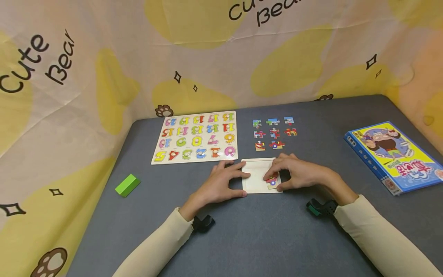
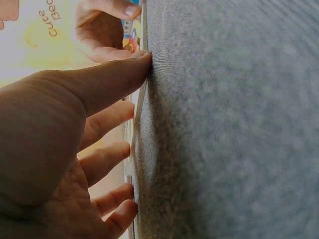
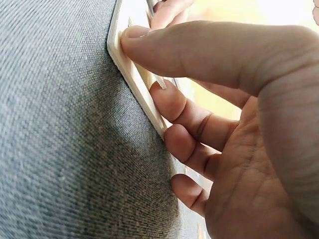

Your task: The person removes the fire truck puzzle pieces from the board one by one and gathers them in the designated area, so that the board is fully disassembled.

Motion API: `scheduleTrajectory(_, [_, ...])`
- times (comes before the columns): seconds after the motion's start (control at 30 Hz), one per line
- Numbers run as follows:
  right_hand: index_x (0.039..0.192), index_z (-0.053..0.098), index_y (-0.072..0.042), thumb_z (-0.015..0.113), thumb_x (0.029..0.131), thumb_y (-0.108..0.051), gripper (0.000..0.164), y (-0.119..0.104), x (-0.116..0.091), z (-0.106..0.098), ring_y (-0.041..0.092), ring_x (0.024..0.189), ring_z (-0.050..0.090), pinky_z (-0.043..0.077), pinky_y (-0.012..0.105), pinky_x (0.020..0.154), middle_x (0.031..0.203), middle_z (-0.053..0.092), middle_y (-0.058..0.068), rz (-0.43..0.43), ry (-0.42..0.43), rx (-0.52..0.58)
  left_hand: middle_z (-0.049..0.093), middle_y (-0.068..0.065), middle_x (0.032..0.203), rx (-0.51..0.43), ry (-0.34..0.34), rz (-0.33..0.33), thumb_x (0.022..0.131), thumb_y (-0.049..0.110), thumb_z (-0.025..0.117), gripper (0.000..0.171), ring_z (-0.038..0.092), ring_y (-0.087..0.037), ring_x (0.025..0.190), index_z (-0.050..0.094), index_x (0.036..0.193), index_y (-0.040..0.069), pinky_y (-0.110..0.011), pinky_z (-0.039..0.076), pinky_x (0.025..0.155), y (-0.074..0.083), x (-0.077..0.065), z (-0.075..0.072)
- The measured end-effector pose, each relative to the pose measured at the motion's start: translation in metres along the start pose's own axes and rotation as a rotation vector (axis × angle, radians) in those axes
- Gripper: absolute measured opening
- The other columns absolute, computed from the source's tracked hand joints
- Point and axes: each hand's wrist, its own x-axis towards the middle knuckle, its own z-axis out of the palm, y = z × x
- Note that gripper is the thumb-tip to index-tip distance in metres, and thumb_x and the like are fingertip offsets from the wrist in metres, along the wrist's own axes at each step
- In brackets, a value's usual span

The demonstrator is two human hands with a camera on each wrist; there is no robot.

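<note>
A white puzzle tray (image 1: 257, 185) with a raised rim lies flat on the table in the head view. My left hand (image 1: 221, 181) rests at its left side, fingers spread and fairly straight, the thumb by the near left corner. Over the tray's right part, my right hand (image 1: 295, 173) pinches a small colourful jigsaw piece (image 1: 272, 182) between thumb and bent index finger, at the near right corner. In the right wrist view, the thumb lies on the tray's corner (image 3: 119, 47), with the index fingertip just inside the rim; the fingers partly hide the piece.
Several jigsaw pieces (image 1: 274, 133) lie in rows beyond the tray. A number puzzle board (image 1: 188, 153) is at the back left, its near right corner close to the tray. There is a green block (image 1: 127, 185) farther left and a blue-and-yellow box (image 1: 394, 154) on the right.
</note>
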Motion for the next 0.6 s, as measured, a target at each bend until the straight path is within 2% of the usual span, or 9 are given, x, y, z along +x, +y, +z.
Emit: scheduleTrajectory(0.6, [0.118, 0.075, -0.03, 0.084, 0.082, -0.017, 0.039, 0.0079, 0.0019, 0.0011, 0.011, 0.107, 0.049, 0.031, 0.047, 0.095, 0.114, 0.066, -0.014, -0.006, 0.019, 0.053, 0.042, 0.001, 0.162, 0.006, 0.004, 0.007, 0.084, 0.038, 0.083, 0.055, 0.03, -0.032, 0.149, 0.068, 0.136, 0.024, -0.053, 0.029, 0.111, -0.0006, -0.0011, 0.0006])
